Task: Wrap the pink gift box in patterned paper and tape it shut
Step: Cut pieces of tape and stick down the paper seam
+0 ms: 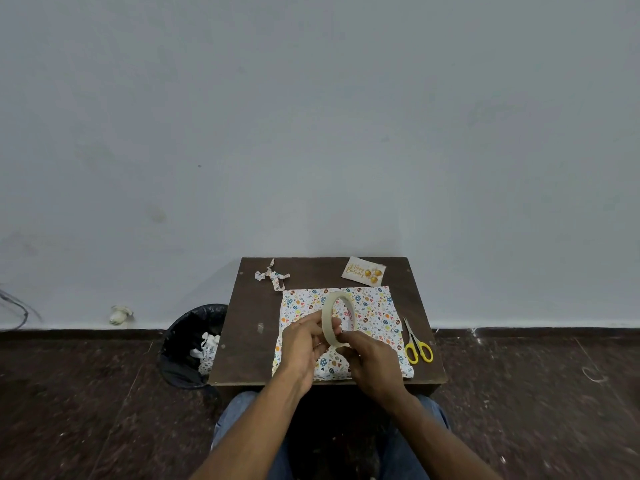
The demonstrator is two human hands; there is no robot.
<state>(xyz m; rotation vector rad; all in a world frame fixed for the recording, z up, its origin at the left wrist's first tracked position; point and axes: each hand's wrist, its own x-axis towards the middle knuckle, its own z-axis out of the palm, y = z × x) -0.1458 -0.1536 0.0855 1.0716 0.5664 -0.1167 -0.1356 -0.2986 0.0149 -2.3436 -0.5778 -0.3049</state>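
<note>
Tape roll up in both hands over patterned paper; pink box not visible.

Table [249, 306] carries the patterned paper [377, 317], spread across its centre toward the front edge, w/ the box presumably under it, can't confirm. Left hand [304, 344] has fingers curled round the tape roll [337, 318], holding it on edge above the paper; right hand [372, 358] pinches at the roll's lower rim, prob. hunting the tape end. Scissors [418, 344] lie just beside the paper, near the right edge; birthday card [363, 271] at the back-right corner; paper scraps [272, 275] at the back edge, left of centre. Risks: nothing pins the paper, so folds may spring open; tape could tear short or stick to itself if pulled askew.
</note>
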